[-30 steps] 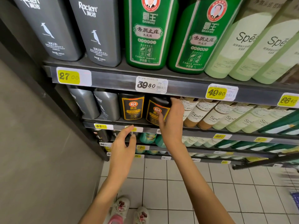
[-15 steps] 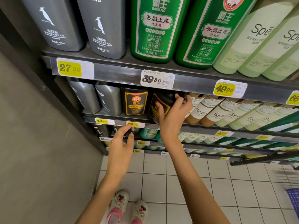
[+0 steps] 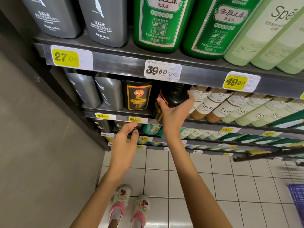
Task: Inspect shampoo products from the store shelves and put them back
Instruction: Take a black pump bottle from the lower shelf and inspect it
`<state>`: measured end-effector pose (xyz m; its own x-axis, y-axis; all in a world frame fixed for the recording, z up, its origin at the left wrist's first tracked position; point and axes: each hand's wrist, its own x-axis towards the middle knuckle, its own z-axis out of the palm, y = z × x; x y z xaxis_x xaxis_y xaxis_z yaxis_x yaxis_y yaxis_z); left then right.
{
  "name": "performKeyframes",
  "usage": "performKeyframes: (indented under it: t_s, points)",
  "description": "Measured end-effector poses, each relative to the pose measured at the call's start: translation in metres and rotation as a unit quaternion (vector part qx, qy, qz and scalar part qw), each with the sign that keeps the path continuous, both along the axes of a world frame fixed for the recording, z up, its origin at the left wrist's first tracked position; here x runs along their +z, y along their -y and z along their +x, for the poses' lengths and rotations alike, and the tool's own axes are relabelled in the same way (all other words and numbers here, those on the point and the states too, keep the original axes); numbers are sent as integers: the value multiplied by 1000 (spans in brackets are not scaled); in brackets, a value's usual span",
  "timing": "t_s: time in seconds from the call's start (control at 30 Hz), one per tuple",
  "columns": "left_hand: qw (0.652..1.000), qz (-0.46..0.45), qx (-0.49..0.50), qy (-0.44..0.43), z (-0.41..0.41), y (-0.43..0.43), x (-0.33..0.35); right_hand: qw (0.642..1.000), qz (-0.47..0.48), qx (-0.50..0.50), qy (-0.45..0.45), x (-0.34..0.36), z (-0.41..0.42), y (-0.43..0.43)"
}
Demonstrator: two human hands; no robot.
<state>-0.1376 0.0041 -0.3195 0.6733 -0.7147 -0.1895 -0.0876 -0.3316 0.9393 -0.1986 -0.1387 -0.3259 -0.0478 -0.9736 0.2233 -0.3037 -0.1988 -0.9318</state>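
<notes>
A dark shampoo bottle with a gold-edged label leans forward out of the second shelf. My right hand grips it from below, thumb on its left side and fingers round its right. An identical dark bottle stands upright just to the left. My left hand hovers lower down in front of the shelf edge, fingers loosely spread and holding nothing.
Grey bottles and green bottles fill the top shelf; pale Spes bottles stand right of the held one. Price tags line the shelf edges. A grey wall is at left, a tiled floor below, a blue basket at right.
My right hand has closed round the dark bottle and tipped it forward off the shelf. My left hand has stayed below. The view has moved closer to the shelves.
</notes>
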Motion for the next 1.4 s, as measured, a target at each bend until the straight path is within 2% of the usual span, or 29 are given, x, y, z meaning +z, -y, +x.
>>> performKeyframes:
  t_s: [0.2,0.37,0.53,0.6,0.67,0.77,0.8,1.0,1.07,1.17,1.2,1.3,1.4]
  points:
    - [999,-6,-31,-21,-11,-13,-2,998,60,14,33,-2,-10,-1]
    - [999,2,-45,2,-22,-30,-7,995,76,1,62,-4,-38,-53]
    - [995,10,-96,26,-41,-48,-14,977,201,-14,72,9,-91,-100]
    - [990,52,-129,15,-50,-56,-14,967,245,15,74,21,-110,-111]
    - [981,89,-169,-45,-59,-65,-7,955,276,51,94,39,-126,-118]
    - [951,13,-203,-234,-65,-79,16,932,309,102,160,71,-138,-123]
    - [940,4,-211,-267,-68,-82,23,924,317,116,179,80,-140,-126]
    - [931,-30,-179,-317,-98,-107,43,884,361,199,223,96,-165,-145]
    - [918,-14,-177,-354,-99,-114,40,848,391,242,265,89,-179,-147]
    - [870,11,-209,-446,-95,-122,36,757,458,301,357,84,-182,-146]
    - [857,9,-216,-468,-94,-124,35,737,464,309,382,82,-179,-146]
    - [845,-7,-228,-484,-93,-123,35,737,455,286,410,75,-168,-148]
    - [898,44,-180,-399,-91,-106,39,768,456,228,388,78,-155,-149]
